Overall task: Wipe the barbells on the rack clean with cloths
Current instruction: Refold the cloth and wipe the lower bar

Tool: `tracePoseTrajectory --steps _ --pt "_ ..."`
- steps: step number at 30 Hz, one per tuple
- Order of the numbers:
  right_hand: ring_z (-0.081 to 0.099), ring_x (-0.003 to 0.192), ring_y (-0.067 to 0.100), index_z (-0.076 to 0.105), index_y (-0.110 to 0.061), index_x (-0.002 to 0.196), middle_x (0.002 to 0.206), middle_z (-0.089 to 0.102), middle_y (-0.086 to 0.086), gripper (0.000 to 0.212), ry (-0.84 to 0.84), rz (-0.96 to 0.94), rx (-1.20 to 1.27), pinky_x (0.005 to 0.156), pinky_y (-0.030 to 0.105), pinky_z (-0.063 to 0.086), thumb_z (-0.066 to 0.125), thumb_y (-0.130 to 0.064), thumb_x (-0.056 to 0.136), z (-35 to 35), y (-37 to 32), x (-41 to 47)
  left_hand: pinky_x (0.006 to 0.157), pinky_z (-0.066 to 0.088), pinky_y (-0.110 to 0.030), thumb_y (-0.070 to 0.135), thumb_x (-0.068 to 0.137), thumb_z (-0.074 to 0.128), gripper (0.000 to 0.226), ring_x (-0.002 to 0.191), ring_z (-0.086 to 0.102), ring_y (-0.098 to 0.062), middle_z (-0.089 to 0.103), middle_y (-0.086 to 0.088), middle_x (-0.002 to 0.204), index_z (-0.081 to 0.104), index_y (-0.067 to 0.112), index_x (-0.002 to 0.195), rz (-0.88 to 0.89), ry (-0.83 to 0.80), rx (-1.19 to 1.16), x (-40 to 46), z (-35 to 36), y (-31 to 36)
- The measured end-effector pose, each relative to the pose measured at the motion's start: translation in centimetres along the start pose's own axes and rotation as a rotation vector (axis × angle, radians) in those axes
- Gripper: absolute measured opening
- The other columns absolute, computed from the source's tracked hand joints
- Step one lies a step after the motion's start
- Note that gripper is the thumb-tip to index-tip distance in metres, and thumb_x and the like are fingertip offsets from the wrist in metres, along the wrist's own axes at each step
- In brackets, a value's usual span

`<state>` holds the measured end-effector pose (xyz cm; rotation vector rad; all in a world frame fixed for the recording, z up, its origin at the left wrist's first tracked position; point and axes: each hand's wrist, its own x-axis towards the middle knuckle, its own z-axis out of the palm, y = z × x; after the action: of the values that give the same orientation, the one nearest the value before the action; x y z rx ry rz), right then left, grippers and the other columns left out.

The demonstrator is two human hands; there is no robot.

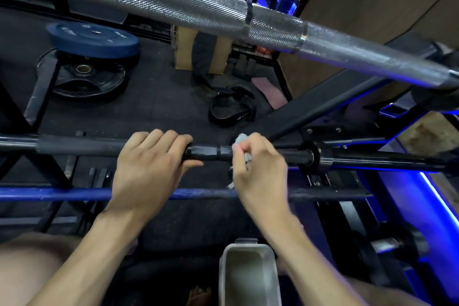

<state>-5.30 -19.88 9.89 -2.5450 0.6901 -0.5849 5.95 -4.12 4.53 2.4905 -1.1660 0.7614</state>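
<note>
Two bare hands working one black barbell [213, 152], lying level across the rack. Left hand [146, 169] wrapping the shaft, fingers curled over the top and thumb tucking under, just left of a ringed, scuffed stretch of the bar. Right hand [260, 169] pinching a small pale cloth [242, 140] against the shaft, with frayed scraps hanging below the fist. Only a short run of bare black steel showing between the two grips. Left of the left grip, shaft running on in a duller grey band toward the frame edge; right of the right grip, narrowing into a collar [314, 156] and a thicker sleeve. Just below both wrists, a blue barbell [57, 194] lying parallel and close. Well above the grips, a silver knurled barbell [173, 5] slanting across the top, leaving open room between it and the black bar. Beyond the knuckles, down on the dark floor: a blue weight plate [92, 38] stacked over a black plate [87, 79], and a black strap [232, 109]. Near the right forearm, a grey open container [248, 276] sitting low.
</note>
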Motion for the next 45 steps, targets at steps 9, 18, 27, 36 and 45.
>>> tracePoseTrajectory --steps 9,18,27,36,45 --pt "0.057 0.071 0.025 0.047 -0.023 0.081 0.078 0.057 -0.004 0.020 0.067 0.077 -0.002 0.064 0.031 0.029 0.053 -0.020 0.100 0.5 -0.4 0.5 0.078 0.041 -0.039 0.058 0.100 0.049 0.047 0.079 0.057 -0.027 0.060 -0.001 0.087 0.066 0.015 0.111 -0.004 0.004 -0.010 0.0 0.1 0.0" --pt "0.062 0.075 0.037 0.055 -0.011 0.085 0.083 0.067 0.014 0.016 0.163 0.160 -0.126 0.065 0.037 0.033 0.056 -0.016 0.100 -1.7 2.0 1.8 0.077 0.041 -0.039 0.058 0.099 0.049 0.047 0.079 0.057 -0.026 0.060 -0.001 0.087 0.066 0.016 0.109 -0.003 0.005 -0.019 0.0 0.0 0.0" --pt "0.062 0.064 0.036 0.044 -0.022 0.082 0.072 0.061 0.006 0.024 0.272 0.086 -0.096 0.058 0.035 0.026 0.058 -0.017 0.101 -1.3 3.3 0.5 0.076 0.043 -0.040 0.059 0.098 0.048 0.049 0.079 0.057 -0.027 0.061 -0.001 0.087 0.066 0.016 0.109 -0.008 0.007 -0.032 0.0 0.1 -0.1" --pt "0.056 0.058 -0.001 0.047 -0.021 0.083 0.062 0.055 -0.016 0.021 0.152 -0.027 0.092 0.055 0.025 0.038 0.053 -0.026 0.103 0.9 1.6 -1.5 0.077 0.043 -0.040 0.060 0.100 0.046 0.049 0.079 0.056 -0.026 0.060 0.000 0.087 0.066 0.016 0.109 -0.003 0.008 -0.036 0.1 0.3 -0.1" --pt "0.057 0.060 0.007 0.045 -0.025 0.082 0.065 0.056 -0.009 0.022 0.011 0.031 0.066 0.058 0.027 0.036 0.053 -0.022 0.102 1.2 -1.1 -0.4 0.077 0.040 -0.038 0.060 0.101 0.044 0.051 0.079 0.057 -0.026 0.061 -0.001 0.087 0.066 0.015 0.110 0.008 0.024 -0.021 0.1 0.3 -0.4"
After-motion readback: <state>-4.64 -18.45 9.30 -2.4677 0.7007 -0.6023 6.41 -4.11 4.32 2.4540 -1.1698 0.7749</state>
